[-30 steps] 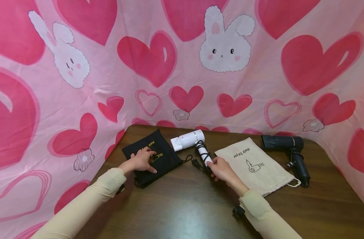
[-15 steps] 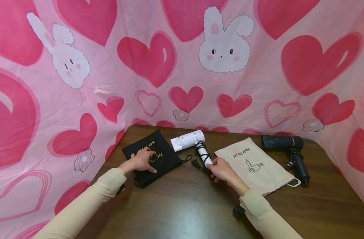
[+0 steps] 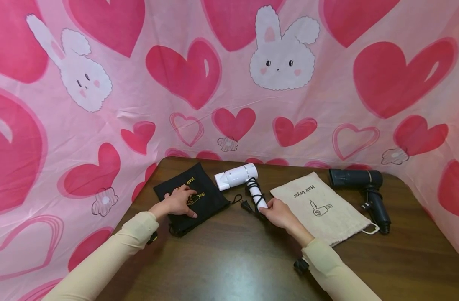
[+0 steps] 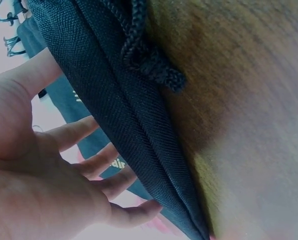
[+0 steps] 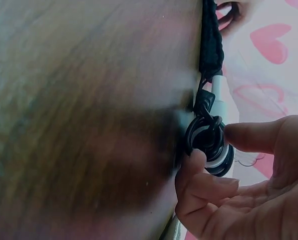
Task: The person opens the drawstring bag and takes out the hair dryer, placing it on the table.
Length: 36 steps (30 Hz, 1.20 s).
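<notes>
My left hand [image 3: 179, 202] rests with spread fingers on a black drawstring bag [image 3: 208, 184] printed "Hair Dryer" in yellow. In the left wrist view the fingertips touch the top of the bag [image 4: 114, 100], whose cord end [image 4: 161, 75] hangs at the near edge. Right of the bag lies a white hair dryer [image 3: 237, 176], its nozzle pointing left and a black cord wound round the handle. My right hand [image 3: 280, 214] grips the end of that handle between thumb and fingers. The right wrist view shows the coiled cord [image 5: 206, 140] between them.
A beige drawstring bag [image 3: 304, 194] with a dryer drawing lies right of my right hand. Beyond it is a black hair dryer [image 3: 355, 179] with its cord wrapped round the handle. A plug [image 3: 246, 205] lies beside the white dryer. Pink heart-print cloth [image 3: 233, 92] hangs behind the wooden table [image 3: 214, 259].
Both hands stay where they were; the right hand and the white hair dryer's handle show only a tiny shift. The head view has tilted very slightly.
</notes>
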Each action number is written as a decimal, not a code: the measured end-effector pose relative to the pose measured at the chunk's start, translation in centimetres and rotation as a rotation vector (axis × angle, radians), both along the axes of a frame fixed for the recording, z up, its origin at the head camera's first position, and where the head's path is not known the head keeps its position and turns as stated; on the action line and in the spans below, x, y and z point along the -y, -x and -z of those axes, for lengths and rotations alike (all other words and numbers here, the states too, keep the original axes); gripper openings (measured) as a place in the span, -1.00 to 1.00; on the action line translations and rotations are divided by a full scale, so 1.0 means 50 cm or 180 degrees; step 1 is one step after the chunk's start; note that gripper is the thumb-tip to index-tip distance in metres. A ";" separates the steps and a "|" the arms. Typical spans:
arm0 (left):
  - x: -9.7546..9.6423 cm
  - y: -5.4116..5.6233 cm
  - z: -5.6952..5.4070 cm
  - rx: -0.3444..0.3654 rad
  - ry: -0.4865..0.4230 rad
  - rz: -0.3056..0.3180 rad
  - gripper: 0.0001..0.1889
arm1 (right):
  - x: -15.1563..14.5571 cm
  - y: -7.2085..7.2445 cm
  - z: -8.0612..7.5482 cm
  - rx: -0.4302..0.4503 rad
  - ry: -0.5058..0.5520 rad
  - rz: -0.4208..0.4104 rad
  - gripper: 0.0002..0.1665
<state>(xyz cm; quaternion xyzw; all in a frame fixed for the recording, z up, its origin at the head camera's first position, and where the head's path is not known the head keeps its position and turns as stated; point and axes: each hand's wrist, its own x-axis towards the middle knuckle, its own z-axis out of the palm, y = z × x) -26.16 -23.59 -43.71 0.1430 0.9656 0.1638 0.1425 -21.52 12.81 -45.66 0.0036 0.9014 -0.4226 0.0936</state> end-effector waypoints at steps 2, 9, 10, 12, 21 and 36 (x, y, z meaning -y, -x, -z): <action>0.000 0.001 0.001 0.0008 -0.0001 -0.0003 -0.07 | -0.001 -0.001 -0.001 -0.0011 -0.0008 0.0003 -0.68; 0.001 0.001 0.003 0.0052 0.0008 0.0014 -0.08 | -0.005 -0.007 -0.005 -0.0024 0.0011 0.0044 -0.66; 0.002 0.000 0.002 0.0049 0.0003 0.0012 -0.08 | -0.005 -0.009 -0.005 -0.0043 0.0021 0.0046 -0.64; 0.003 -0.003 -0.001 0.0028 -0.0015 0.0023 -0.09 | -0.007 -0.015 -0.010 -0.0133 0.0036 0.0036 -0.61; -0.002 -0.022 -0.025 -0.0240 -0.0304 0.0207 -0.36 | -0.028 -0.071 -0.054 -0.0451 0.0252 0.0050 -0.68; -0.102 -0.083 -0.186 -0.1234 -0.1024 0.0442 -0.63 | -0.106 -0.148 -0.126 -0.1421 0.0369 0.0104 -0.83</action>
